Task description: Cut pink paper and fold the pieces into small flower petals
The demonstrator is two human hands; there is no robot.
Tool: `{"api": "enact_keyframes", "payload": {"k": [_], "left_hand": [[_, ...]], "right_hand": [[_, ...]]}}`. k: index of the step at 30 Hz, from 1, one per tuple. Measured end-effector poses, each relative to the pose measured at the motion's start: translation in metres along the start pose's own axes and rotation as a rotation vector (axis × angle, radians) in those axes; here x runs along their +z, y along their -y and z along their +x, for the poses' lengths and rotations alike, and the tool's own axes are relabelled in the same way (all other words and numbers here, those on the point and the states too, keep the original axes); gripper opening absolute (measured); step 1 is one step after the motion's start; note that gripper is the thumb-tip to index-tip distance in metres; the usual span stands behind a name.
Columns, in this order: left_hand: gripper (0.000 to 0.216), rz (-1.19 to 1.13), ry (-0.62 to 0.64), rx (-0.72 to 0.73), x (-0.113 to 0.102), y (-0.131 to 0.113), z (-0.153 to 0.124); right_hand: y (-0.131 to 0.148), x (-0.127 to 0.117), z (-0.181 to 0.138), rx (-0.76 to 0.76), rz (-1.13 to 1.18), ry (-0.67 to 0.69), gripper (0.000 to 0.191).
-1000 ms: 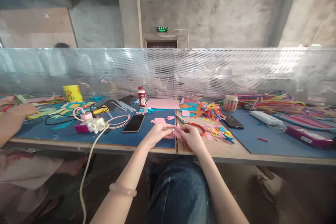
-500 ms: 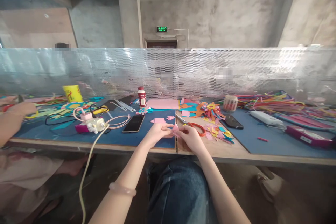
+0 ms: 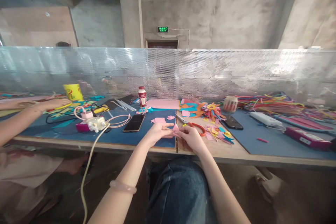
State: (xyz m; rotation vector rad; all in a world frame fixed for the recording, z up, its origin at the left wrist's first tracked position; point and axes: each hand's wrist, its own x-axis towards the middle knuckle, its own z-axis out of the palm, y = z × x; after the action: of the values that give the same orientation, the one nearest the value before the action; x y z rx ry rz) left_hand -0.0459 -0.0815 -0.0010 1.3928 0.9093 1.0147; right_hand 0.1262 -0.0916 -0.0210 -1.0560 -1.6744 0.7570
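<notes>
A small folded pink paper piece [image 3: 175, 131] is held between both my hands just above the table's front edge. My left hand [image 3: 156, 132] pinches its left side, fingers closed on it. My right hand [image 3: 191, 136] pinches its right side. Red-handled scissors [image 3: 195, 126] lie just beyond my right hand. More pink paper scraps [image 3: 159, 120] lie on the blue mat [image 3: 131, 134] beyond my left hand. A pile of coloured paper offcuts [image 3: 219, 133] lies to the right.
A black phone [image 3: 134, 123], a white charger block with cable [image 3: 96, 123], a red-capped bottle [image 3: 142, 97] and pink sheets [image 3: 163, 104] lie on the table. Another person's arm [image 3: 23, 117] reaches in at the left. A second phone [image 3: 232, 121] and coloured strips [image 3: 267, 99] are at the right. A perforated metal screen [image 3: 183, 70] backs the table.
My hands have turned the pink paper slightly between the fingers, staying in place. The other person's arm at the left has stretched further over the table.
</notes>
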Motion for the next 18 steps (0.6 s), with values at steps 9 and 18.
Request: {"api": "enact_keyframes", "payload": {"k": [9, 18], "left_hand": [[0.048, -0.039, 0.005, 0.011, -0.0028, 0.0044, 0.0029], [0.049, -0.040, -0.042, 0.014, -0.0029, 0.0014, 0.0006]], "right_hand": [[0.0008, -0.0015, -0.0011, 0.033, 0.082, 0.037, 0.026], [-0.0044, -0.0005, -0.0006, 0.050, 0.143, 0.081, 0.024]]}}
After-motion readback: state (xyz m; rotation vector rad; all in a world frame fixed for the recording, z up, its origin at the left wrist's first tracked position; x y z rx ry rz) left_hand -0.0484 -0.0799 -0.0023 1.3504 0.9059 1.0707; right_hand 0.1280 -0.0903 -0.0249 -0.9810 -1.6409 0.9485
